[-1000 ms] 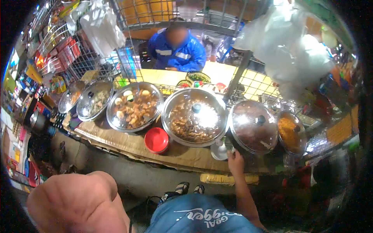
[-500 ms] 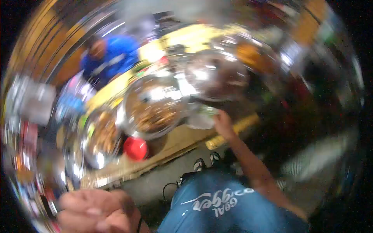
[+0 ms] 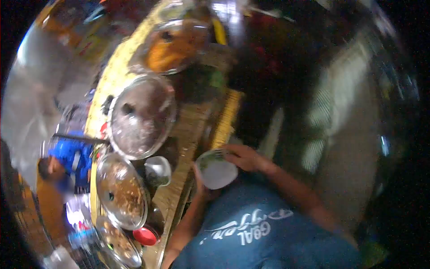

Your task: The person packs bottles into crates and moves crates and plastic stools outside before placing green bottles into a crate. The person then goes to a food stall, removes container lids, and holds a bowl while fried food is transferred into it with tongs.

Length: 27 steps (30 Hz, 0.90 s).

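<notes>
A white bowl [image 3: 218, 175] is held off the counter in front of my shirt, with some green along its upper inner side. My left hand [image 3: 202, 187] supports it from the left, fingers mostly hidden behind the wall. Over the upper right rim, my right hand [image 3: 245, 158] has its fingers closed on the edge. A second white container [image 3: 158, 167] stands on the counter to the left, with something dark green in its lower part.
Along the wooden counter [image 3: 181, 154] stand large round vessels with clear lids: orange food [image 3: 168, 53], a greyish one [image 3: 142, 114], brown pieces [image 3: 127, 195]. A red bowl [image 3: 145, 236] sits near the edge. A person in blue [image 3: 71, 154] is across the counter.
My view has swung right. The white bowl has come off the counter toward my body in my right hand, and my left hand, earlier raised near the camera, now holds it too.
</notes>
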### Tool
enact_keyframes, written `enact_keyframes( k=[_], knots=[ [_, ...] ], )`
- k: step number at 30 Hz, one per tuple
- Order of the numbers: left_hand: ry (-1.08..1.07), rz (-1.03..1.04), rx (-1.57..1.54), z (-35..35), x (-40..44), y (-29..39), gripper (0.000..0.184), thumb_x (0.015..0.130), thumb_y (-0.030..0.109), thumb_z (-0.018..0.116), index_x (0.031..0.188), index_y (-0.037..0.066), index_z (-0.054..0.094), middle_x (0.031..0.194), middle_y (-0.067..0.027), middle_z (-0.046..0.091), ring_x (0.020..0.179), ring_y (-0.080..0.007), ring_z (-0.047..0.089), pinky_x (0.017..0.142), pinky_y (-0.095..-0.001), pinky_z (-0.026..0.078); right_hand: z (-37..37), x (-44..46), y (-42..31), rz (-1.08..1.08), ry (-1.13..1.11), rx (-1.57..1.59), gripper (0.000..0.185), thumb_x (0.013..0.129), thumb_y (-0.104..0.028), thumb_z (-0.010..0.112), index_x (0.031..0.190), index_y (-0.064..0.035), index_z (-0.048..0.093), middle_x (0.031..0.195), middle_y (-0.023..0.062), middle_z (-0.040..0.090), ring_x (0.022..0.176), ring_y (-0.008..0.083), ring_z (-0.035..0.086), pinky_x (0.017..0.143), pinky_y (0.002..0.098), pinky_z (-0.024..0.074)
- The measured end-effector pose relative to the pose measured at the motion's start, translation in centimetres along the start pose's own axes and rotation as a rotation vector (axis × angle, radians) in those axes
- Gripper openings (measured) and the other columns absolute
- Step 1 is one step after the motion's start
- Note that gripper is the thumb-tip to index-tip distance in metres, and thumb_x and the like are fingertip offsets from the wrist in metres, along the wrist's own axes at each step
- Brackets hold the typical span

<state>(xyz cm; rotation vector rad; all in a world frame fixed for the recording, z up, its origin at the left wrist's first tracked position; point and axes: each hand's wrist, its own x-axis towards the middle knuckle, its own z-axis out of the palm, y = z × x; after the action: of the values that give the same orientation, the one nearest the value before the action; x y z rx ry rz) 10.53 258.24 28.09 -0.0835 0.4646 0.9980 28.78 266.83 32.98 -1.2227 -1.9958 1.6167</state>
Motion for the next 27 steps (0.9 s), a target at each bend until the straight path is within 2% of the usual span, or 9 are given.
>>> enact_keyframes(
  k=[2,4,8,11,13,14,17,21,27],
  knots=[
    [-0.379,-0.048,-0.318,1.9,2.2,1.0,0.099,0.079,0.085,0.018,0.141,0.011,0.037,0.134,-0.0171,0.049,0.123,-0.0379,0.049,0.099,-0.0612,0.041,-1.2,1.1,2.8,-0.068,0.031,0.076,0.040,0.097,-0.026,0.053,0.133,-0.0086,0.052,0.117,0.0147,0.064,0.098,0.0220,0.063,0.087,0.0362,0.0501],
    [-0.616,-0.075,-0.506,4.4,5.4,1.0,0.101,0.077,0.086,0.017,0.143,0.012,0.035,0.136,-0.0176,0.048,0.126,-0.0378,0.046,0.099,-0.0628,0.040,-4.5,1.9,3.7,-0.022,0.109,0.170,0.042,0.093,-0.022,0.058,0.131,-0.0074,0.053,0.094,0.0036,0.065,0.078,0.0103,0.058,0.070,0.0297,0.0486],
    [-0.151,0.008,0.144,6.4,12.8,0.5,0.113,0.068,0.091,0.029,0.149,0.012,0.024,0.145,-0.0170,0.040,0.133,-0.0355,0.040,0.099,-0.0602,0.042,-14.3,5.9,9.9,0.079,0.189,0.251,0.041,0.093,-0.019,0.057,0.132,-0.0077,0.053,0.086,0.0029,0.062,0.077,0.0113,0.058,0.069,0.0302,0.0487],
    [-0.043,0.008,0.205,8.6,17.7,-0.5,0.112,0.066,0.075,0.065,0.147,0.009,0.027,0.141,-0.0194,0.043,0.130,-0.0326,0.044,0.096,-0.0487,0.047,-18.8,8.1,24.8,0.401,0.285,0.132,0.041,0.090,-0.024,0.060,0.127,-0.0067,0.057,0.086,0.0057,0.063,0.081,0.0156,0.061,0.072,0.0334,0.0505],
    [0.007,0.059,0.469,11.9,20.3,-0.5,0.110,0.066,0.071,0.069,0.146,0.007,0.028,0.140,-0.0202,0.043,0.130,-0.0322,0.044,0.098,-0.0460,0.046,-20.2,6.2,35.5,0.408,0.127,-0.910,0.044,0.084,-0.033,0.064,0.118,-0.0058,0.062,0.095,0.0112,0.067,0.087,0.0224,0.065,0.076,0.0384,0.0521],
    [0.056,0.185,0.739,13.3,21.8,-0.1,0.109,0.066,0.067,0.073,0.145,0.005,0.029,0.139,-0.0210,0.043,0.129,-0.0319,0.044,0.099,-0.0434,0.044,-21.2,4.4,37.1,0.513,0.034,-0.922,0.043,0.084,-0.032,0.064,0.118,-0.0058,0.062,0.095,0.0113,0.067,0.087,0.0227,0.065,0.076,0.0386,0.0521],
    [0.127,0.447,1.410,14.3,24.9,1.9,0.111,0.063,0.054,0.080,0.142,-0.004,0.028,0.135,-0.0216,0.042,0.128,-0.0329,0.041,0.109,-0.0427,0.030,-22.9,-1.2,38.6,0.778,-0.025,-0.459,0.043,0.083,-0.032,0.064,0.117,-0.0058,0.063,0.096,0.0115,0.067,0.087,0.0234,0.065,0.076,0.0390,0.0520],
    [0.062,0.621,1.554,15.2,29.6,5.3,0.107,0.061,0.040,0.085,0.140,-0.005,0.029,0.138,-0.0210,0.037,0.129,-0.0320,0.038,0.108,-0.0419,0.031,-22.6,-4.6,38.4,0.874,-0.042,-0.211,0.042,0.083,-0.032,0.064,0.115,-0.0058,0.063,0.096,0.0118,0.067,0.087,0.0245,0.064,0.077,0.0397,0.0518],
    [-0.026,0.531,1.441,18.8,36.9,6.5,0.103,0.063,0.035,0.083,0.141,-0.002,0.028,0.137,-0.0187,0.038,0.127,-0.0289,0.039,0.106,-0.0397,0.032,-24.5,-4.5,36.6,0.914,0.048,-0.102,0.041,0.082,-0.032,0.063,0.113,-0.0058,0.064,0.097,0.0122,0.067,0.088,0.0261,0.064,0.078,0.0406,0.0517]
  ],
)
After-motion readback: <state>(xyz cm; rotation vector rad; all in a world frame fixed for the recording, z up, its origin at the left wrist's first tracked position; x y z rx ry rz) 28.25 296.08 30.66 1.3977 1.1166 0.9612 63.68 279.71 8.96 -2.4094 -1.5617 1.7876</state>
